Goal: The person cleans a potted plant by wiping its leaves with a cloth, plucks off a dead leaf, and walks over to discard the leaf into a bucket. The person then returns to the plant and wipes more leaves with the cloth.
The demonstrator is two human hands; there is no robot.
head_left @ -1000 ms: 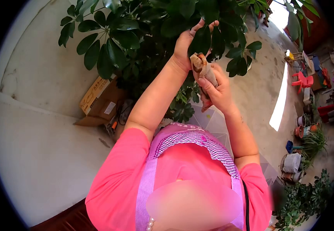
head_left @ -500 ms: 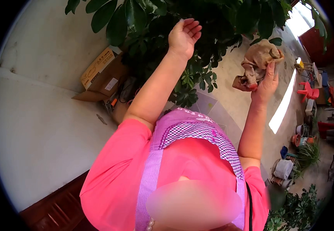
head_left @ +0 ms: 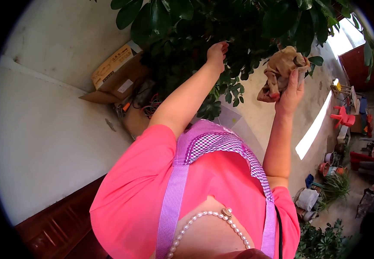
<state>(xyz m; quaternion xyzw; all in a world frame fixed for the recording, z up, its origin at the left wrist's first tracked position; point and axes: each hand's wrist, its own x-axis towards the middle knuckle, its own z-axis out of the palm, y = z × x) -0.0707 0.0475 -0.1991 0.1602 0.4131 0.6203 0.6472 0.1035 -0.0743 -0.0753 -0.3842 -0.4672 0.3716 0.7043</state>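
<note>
A large leafy plant (head_left: 256, 26) with dark glossy leaves fills the top of the head view. My left hand (head_left: 216, 57) reaches up to its foliage with the fingers curled inward. Dark leaves surround those fingertips, and whatever they may pinch is hidden. On the right, my right hand (head_left: 289, 97) grips a crumpled tan rag (head_left: 281, 67) with brown stains and a reddish patch. The thumb presses on the rag's near side, and its upper part is close to the hanging leaves.
An open cardboard box (head_left: 115, 75) stands against the white wall (head_left: 49, 142) at left, cables beside it. To the right are a sunlit strip on the floor (head_left: 314, 125), a small red chair (head_left: 343, 117), flower pots (head_left: 325, 168) and a white bag (head_left: 307, 199).
My left hand has moved right and slightly down, from spread fingers to curled ones among the leaves. My right hand has shifted a little left with the rag.
</note>
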